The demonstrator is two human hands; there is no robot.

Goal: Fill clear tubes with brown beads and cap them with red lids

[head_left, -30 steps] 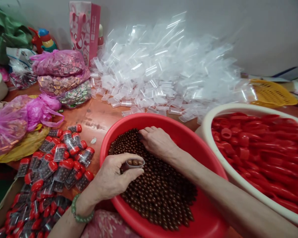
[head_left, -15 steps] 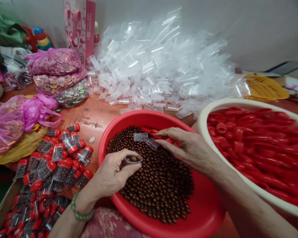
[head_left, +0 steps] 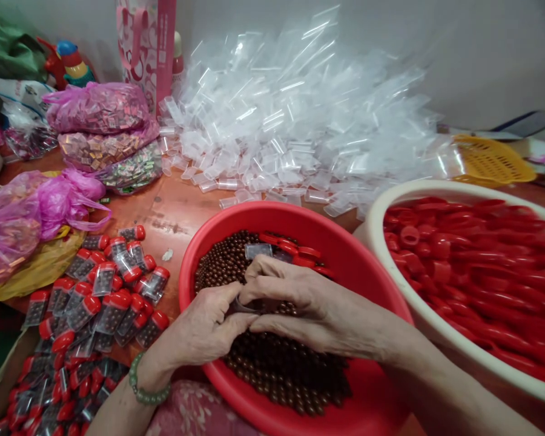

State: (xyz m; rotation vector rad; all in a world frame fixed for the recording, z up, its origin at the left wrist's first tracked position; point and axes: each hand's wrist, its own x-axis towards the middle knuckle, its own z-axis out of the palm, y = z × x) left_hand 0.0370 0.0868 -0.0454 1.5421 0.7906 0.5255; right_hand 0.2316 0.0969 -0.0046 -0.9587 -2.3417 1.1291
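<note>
Over the red basin (head_left: 200, 242), my left hand (head_left: 204, 324) is closed around a small clear plastic container (head_left: 238, 306), its mouth turned toward the right. My right hand (head_left: 300, 300) meets it there, thumb and fingertips pinched together at the container's mouth. Whatever those fingertips hold is hidden behind them. Below both hands lies a heap of shiny brown beads (head_left: 272, 369). On the beads, behind my right hand, rest an empty clear container (head_left: 258, 251) and several red caps (head_left: 306, 253).
A white tub (head_left: 376, 224) of red caps stands at the right. Clear containers (head_left: 277, 133) are piled at the back. Filled, red-capped containers (head_left: 104, 303) lie at the left, near pink bags (head_left: 100, 109) of small pieces. A yellow basket (head_left: 495, 158) sits at the back right.
My right hand has moved left and down from beside the red caps to the mouth of the container in my left hand, covering the beads in it. My left hand has barely moved.
</note>
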